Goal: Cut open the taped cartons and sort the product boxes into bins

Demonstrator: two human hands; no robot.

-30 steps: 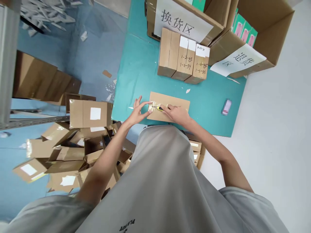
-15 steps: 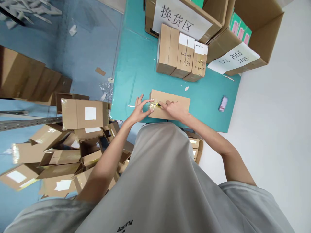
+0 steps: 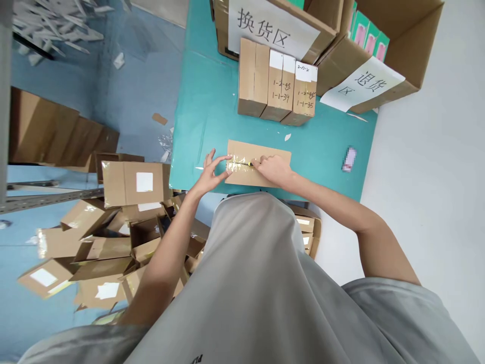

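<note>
A flat brown cardboard box [image 3: 242, 178] with clear tape lies near the front edge of the teal table. My right hand [image 3: 276, 171] is closed around a small yellow-and-black box cutter [image 3: 249, 164], low over the top of the box. A thin dark line runs along the tape to the left of the cutter; I cannot tell if it is blade or cut. At the box's left end, my left hand [image 3: 210, 174] has thumb and forefinger spread apart, their tips touching the box edge. Its other fingers are raised.
Several closed boxes [image 3: 253, 76] with handwritten numbers stand behind on the teal table [image 3: 204, 101]. Two large open cartons [image 3: 409, 55] bear paper signs. A blurred-out item [image 3: 349, 158] lies at the right. Emptied boxes [image 3: 102, 247] are heaped on the floor at left.
My right hand and the box cutter have moved right along the box, away from my left hand. More of the dark line shows on the tape. My view has shifted slightly.
</note>
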